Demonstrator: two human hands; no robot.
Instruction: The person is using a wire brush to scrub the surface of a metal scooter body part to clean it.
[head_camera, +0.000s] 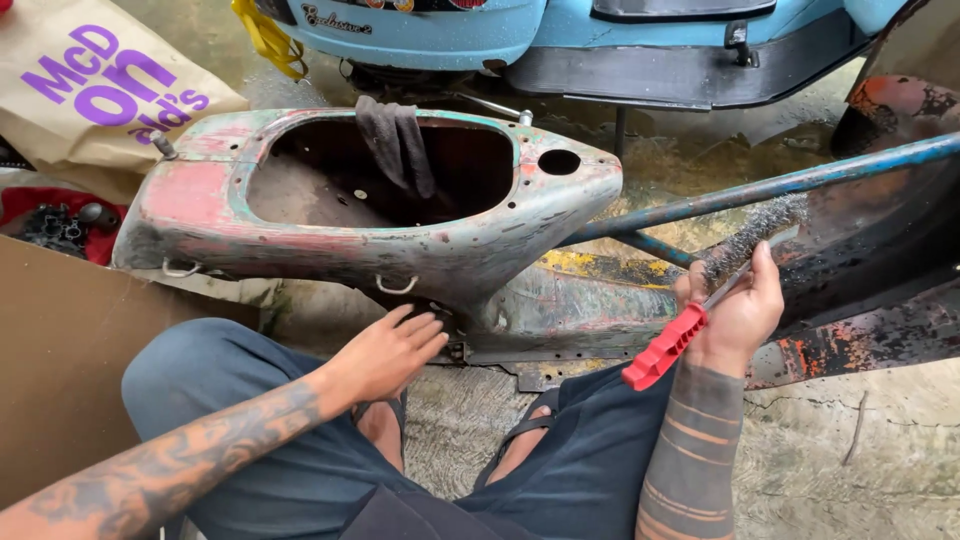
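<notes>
Two bare hands are seen at an old scooter frame laid on the concrete floor, its paint worn to red, green and rust. The left hand is rested at six o'clock under the frame's belly, fingers loosely spread and touching the metal. A wire brush with a red handle is gripped in the right hand at three o'clock, fingers curled tightly around it, bristles set against the rusted panel below a blue tube. A dark rag is draped over the frame's opening. At twelve o'clock, a light blue scooter is parked; at ten o'clock, a paper bag is lying.
</notes>
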